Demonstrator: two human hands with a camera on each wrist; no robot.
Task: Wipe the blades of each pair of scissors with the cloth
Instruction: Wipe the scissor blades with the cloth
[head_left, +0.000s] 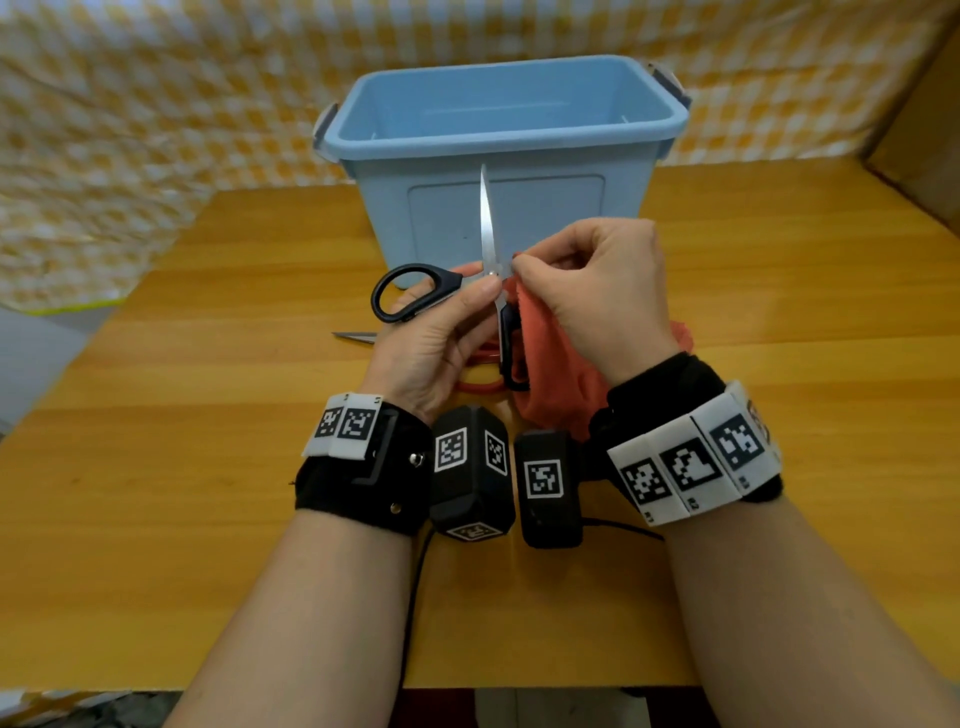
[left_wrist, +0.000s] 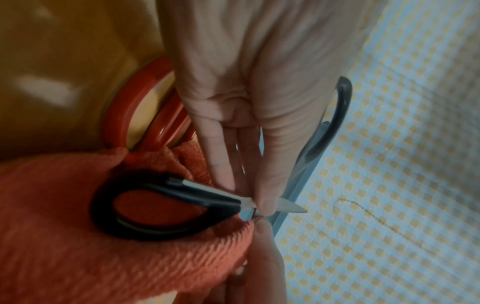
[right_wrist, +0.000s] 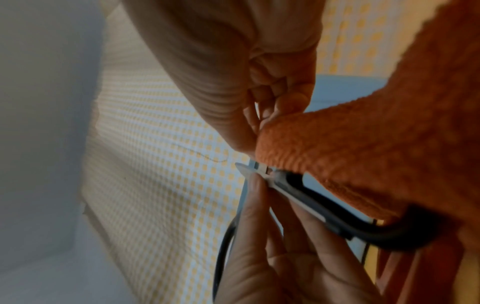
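Black-handled scissors (head_left: 415, 291) are held spread above the table, one steel blade (head_left: 486, 223) pointing up in front of the bin. My left hand (head_left: 480, 285) pinches them at the pivot, thumb on top; the left wrist view shows the same pinch by the left hand (left_wrist: 249, 195) beside a black handle loop (left_wrist: 155, 216). My right hand (head_left: 519, 265) grips an orange cloth (head_left: 550, 374) and pinches a fold of it against the blade's base. In the right wrist view the cloth (right_wrist: 363, 144) covers the pivot area. Red-handled scissors (head_left: 478, 387) lie on the table under my hands, their blade tip (head_left: 356, 338) poking out left.
An open light-blue plastic bin (head_left: 498, 135) stands on the wooden table (head_left: 779, 312) just behind the hands. A yellow checked cloth (head_left: 130, 130) hangs behind the table. The table's near edge (head_left: 545, 683) runs below my forearms.
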